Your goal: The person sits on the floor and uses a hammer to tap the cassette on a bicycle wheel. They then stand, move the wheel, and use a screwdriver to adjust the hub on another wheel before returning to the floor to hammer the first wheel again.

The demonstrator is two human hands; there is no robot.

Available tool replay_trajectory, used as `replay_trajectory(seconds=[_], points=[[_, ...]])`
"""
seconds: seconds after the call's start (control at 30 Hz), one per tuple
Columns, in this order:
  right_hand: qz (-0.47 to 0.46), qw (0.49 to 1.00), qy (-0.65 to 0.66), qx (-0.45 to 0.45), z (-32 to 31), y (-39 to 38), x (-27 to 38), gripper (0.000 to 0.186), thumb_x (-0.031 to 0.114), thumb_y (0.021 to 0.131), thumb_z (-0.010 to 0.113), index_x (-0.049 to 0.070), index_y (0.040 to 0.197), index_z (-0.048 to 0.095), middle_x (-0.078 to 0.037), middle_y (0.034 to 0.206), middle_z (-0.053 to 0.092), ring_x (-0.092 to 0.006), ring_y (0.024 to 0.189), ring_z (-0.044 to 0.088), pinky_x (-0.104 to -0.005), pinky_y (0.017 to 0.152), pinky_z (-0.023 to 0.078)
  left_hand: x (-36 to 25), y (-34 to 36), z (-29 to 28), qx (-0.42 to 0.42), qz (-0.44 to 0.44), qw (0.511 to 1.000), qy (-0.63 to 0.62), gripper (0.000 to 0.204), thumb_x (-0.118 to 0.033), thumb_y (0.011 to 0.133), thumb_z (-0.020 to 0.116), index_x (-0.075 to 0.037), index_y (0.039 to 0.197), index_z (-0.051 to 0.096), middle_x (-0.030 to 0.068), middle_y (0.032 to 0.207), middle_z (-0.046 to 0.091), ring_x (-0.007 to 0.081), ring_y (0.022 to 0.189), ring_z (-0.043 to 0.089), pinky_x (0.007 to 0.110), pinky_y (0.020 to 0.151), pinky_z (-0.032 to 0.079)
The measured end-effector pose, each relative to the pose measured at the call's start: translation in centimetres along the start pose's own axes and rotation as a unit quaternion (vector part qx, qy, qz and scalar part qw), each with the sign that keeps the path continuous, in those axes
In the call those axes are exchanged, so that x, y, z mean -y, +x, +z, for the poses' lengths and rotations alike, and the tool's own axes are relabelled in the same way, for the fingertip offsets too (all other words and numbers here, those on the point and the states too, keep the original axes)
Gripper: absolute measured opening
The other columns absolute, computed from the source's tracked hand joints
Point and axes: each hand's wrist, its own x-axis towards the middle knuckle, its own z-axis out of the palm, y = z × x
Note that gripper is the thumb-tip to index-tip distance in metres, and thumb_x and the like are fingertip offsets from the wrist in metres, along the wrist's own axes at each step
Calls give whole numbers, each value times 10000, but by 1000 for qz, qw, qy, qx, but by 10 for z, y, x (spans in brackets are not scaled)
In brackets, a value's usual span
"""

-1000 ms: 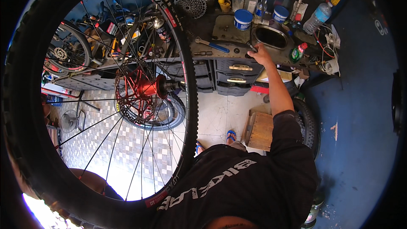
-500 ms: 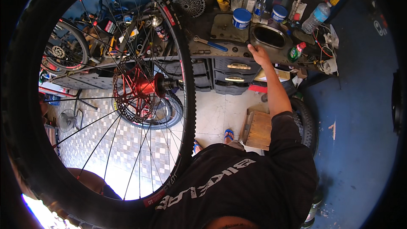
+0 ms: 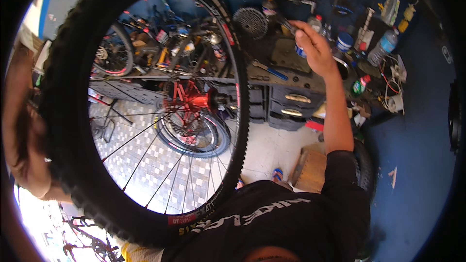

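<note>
A bicycle wheel [image 3: 245, 131] with a knobby black tyre and a red hub [image 3: 194, 101] stands upright, filling the left and middle of the view. At its outer left side my left hand [image 3: 31, 165] is smeared by motion. It appears beside the tyre, but its fingers and any contact cannot be made out. My right hand [image 3: 315, 51] is raised above the workbench, fingers closed around a small dark object [image 3: 290, 25] whose kind is unclear. Behind that hand, a blue tub [image 3: 300, 51] is partly hidden.
On the bench [image 3: 262, 70] lie a blue-handled wrench [image 3: 270, 70] and a cassette [image 3: 250, 23]. Bottles, including a clear one [image 3: 383, 47], and another blue tub [image 3: 344, 42] stand at right. Drawers [image 3: 291, 106] sit below; a wooden box [image 3: 309, 170] is on the floor.
My right hand has lifted off the bench with the small dark object. My left hand has come into sight outside the tyre. The whole view has shifted, so the wheel appears farther right.
</note>
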Motion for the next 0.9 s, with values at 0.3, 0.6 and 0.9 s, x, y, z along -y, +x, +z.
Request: replay_trajectory(seconds=[0.3, 0.6, 0.9], points=[[-307, 923, 147, 182, 94, 78, 251, 249, 224, 978, 758, 25, 1072, 642, -10, 922, 662, -76, 838, 645, -225, 733, 511, -8, 34, -18, -101, 104, 986, -81, 1057, -532, 661, 928, 48, 1440, 510, 145, 1233, 662, 267, 1168, 617, 399, 1048, 440], [-441, 896, 39, 45, 175, 98, 310, 421, 446, 917, 785, 45, 917, 657, -73, 607, 674, -244, 539, 696, -353, 518, 525, 4, 7, -18, -133, 38, 985, -104, 396, -317, 959, 756, 47, 1098, 684, 116, 841, 642, 243, 767, 603, 390, 742, 465], [-450, 893, -27, -23, 198, 94, 323, 784, 635, 1060, 438, 118, 472, 466, 27, 352, 343, -108, 285, 307, -316, 301, 206, 24, -9, -8, -172, 48, 978, -108, 547, -422, 1108, 500, 44, 839, 597, 53, 700, 529, 154, 666, 463, 313, 641, 368]])
